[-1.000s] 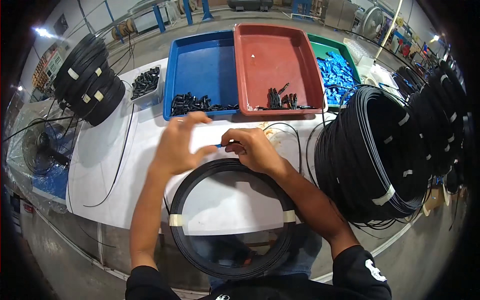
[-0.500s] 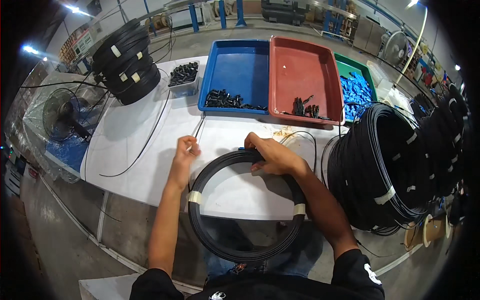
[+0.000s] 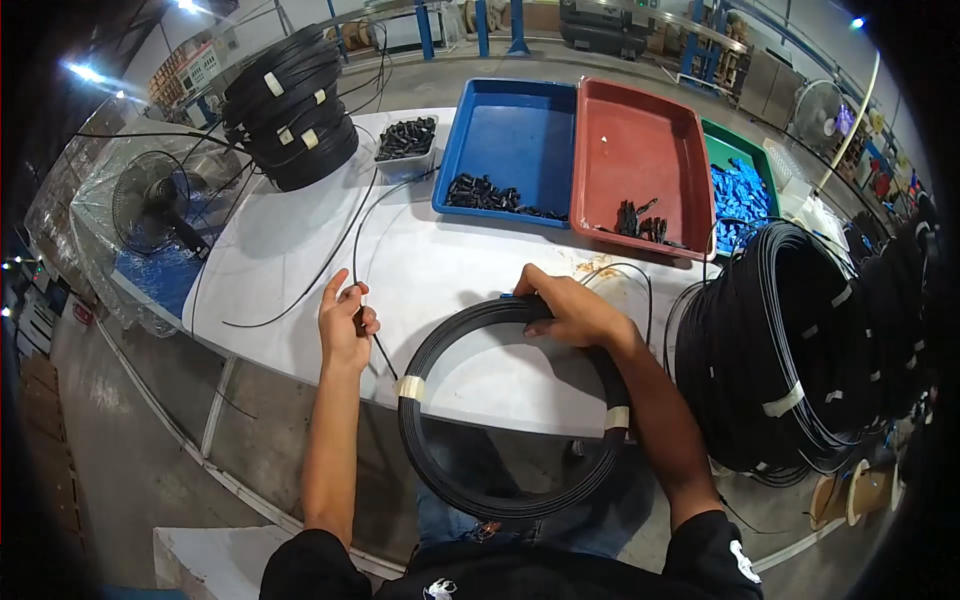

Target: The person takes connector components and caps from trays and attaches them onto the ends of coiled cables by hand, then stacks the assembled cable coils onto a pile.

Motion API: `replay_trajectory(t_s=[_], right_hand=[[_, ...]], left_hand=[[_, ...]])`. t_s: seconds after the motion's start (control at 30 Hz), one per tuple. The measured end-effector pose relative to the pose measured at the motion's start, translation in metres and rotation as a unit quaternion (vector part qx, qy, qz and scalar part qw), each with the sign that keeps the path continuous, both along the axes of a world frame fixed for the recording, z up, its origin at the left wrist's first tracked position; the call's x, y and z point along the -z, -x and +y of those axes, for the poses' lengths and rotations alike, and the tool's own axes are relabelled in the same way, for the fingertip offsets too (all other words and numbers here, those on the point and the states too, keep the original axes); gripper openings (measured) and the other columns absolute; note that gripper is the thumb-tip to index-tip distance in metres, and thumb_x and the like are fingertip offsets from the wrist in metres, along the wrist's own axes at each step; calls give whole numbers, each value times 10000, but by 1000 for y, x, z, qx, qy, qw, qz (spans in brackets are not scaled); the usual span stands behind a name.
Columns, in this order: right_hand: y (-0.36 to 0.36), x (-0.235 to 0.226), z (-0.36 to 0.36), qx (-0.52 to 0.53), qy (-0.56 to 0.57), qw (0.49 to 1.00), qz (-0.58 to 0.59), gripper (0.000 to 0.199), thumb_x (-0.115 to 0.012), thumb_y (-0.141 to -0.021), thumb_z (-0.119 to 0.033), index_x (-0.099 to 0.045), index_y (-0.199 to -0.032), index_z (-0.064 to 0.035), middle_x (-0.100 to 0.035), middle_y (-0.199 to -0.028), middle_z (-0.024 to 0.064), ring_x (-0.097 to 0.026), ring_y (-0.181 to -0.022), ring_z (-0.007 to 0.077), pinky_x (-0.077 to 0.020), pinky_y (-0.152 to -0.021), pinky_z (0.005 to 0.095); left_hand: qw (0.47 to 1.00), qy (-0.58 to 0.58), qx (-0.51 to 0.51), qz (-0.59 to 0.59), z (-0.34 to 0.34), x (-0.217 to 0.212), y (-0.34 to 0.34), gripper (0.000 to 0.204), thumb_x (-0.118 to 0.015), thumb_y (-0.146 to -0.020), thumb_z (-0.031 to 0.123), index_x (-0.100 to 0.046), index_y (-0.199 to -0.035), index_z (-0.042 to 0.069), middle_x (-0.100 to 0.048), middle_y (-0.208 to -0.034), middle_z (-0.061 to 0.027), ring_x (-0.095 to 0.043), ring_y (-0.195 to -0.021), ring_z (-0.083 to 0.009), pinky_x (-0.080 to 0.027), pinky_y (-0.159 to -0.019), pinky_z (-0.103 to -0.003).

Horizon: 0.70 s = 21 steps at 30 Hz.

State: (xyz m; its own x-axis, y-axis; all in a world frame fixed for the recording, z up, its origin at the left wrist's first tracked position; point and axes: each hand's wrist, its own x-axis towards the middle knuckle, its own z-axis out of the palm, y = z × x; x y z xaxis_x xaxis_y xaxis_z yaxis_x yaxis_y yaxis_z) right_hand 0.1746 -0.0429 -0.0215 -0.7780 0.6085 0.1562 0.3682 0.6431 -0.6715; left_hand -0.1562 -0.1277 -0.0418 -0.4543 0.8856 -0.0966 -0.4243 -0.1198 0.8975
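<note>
A coil of black cable (image 3: 425, 470), bound with pale tape (image 3: 410, 388) on both sides, overhangs the table's near edge above my lap. My right hand (image 3: 578, 312) is closed around its far upper part, thumb inside the ring. A small bit of blue shows by the right fingertips. Left of the coil, my left hand (image 3: 345, 328) has its fingers curled on a loose black cable (image 3: 382, 355), with the index finger raised. That cable runs from the coil's left side past the hand, then bends up toward the blue tray (image 3: 520, 130).
A red tray (image 3: 640, 140) and the blue one hold small black parts; a green tray (image 3: 765, 165) holds blue parts. Beside them is a clear tub (image 3: 405, 150) of black pieces. Stacked cable coils stand at left (image 3: 290, 120) and right (image 3: 740, 350). A fan (image 3: 150, 200) is at far left.
My left hand has moved left, away from the coil, drawing the loose cable out into a wider bend. My right hand keeps its hold on the coil. The whole view has shifted slightly.
</note>
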Motion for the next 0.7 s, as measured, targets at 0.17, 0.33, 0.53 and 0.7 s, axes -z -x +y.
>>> replay_trajectory(t_s=[0.17, 0.33, 0.53, 0.7], right_hand=[[2, 2, 1, 8, -6, 1000, -1, 499, -813, -737, -71, -474, -1102, -47, -684, -986, 206, -653, -981, 409, -493, -812, 451], [-1, 6, 2, 2, -44, 999, 10, 499, -810, -730, -68, -476, -1100, -48, -679, -950, 204, -654, -951, 414, -494, -792, 455], [6, 0, 1, 8, -12, 1000, -28, 502, -802, -746, -71, -488, -1136, -35, -674, -1056, 205, -645, -1025, 399, -496, -850, 433], [-1, 2, -2, 20, -2, 999, -40, 492, -789, -760, -77, -490, -1148, -32, -663, -1071, 212, -634, -1039, 405, -493, -872, 436]], left_hand=[[997, -4, 34, 67, 2, -15, -16, 585, -591, -975, 138, -294, -1479, 120, -603, -1096, -145, -580, -718, -182, -473, -607, -309], [991, 55, 114, -41, 76, -11, 4, 598, -621, -956, 138, -266, -1437, 125, -618, -1133, -193, -629, -783, -219, -526, -655, -321], [942, 132, 279, -135, 185, -33, 46, 704, -723, -889, 198, -271, -1421, 110, -654, -1100, -149, -606, -737, -196, -483, -580, -290], [967, 71, 90, 228, 220, -52, 6, 587, -720, -892, 171, -364, -1347, 64, -713, -1053, -103, -563, -573, -149, -410, -448, -280]])
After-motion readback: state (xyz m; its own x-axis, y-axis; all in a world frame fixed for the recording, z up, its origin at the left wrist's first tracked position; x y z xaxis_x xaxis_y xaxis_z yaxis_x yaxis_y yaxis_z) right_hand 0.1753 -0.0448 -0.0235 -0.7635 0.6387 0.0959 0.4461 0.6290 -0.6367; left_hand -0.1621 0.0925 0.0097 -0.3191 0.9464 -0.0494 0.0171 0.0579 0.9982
